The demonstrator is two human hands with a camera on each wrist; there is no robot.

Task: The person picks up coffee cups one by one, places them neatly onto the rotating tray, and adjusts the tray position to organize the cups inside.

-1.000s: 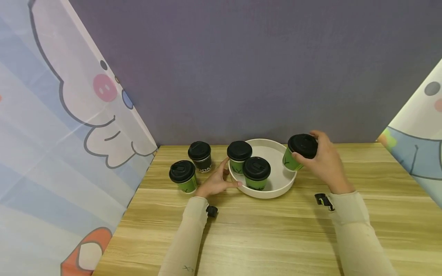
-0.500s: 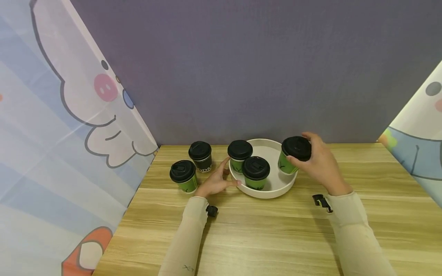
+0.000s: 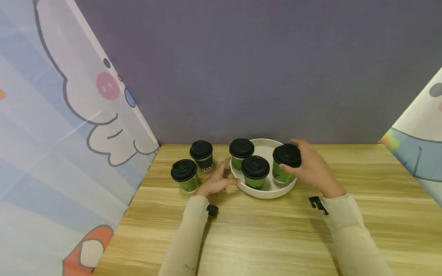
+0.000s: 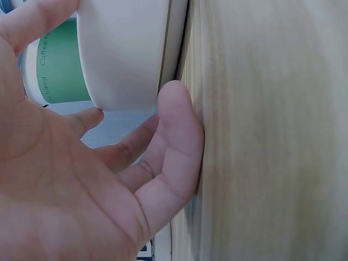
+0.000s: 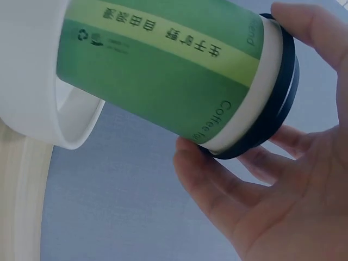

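My right hand grips a green paper coffee cup round its black lid, thumb on one side and fingers on the other. In the right wrist view the cup tilts, its lower end inside the rim of the round white tray; whether it touches the tray floor is hidden. Two more lidded green cups, one behind and one in front, stand in the tray's left half. My left hand holds the tray's left side, thumb and fingers spread against its wall.
Left of the tray, a black lidded cup and another green lidded cup stand on the wooden table, close to my left hand. A grey panel rises behind the table. Cartoon-printed cloth hangs at the left.
My right hand has carried its green cup left and down, from above the tray's right rim to inside it. The left hand stays at the tray's side.
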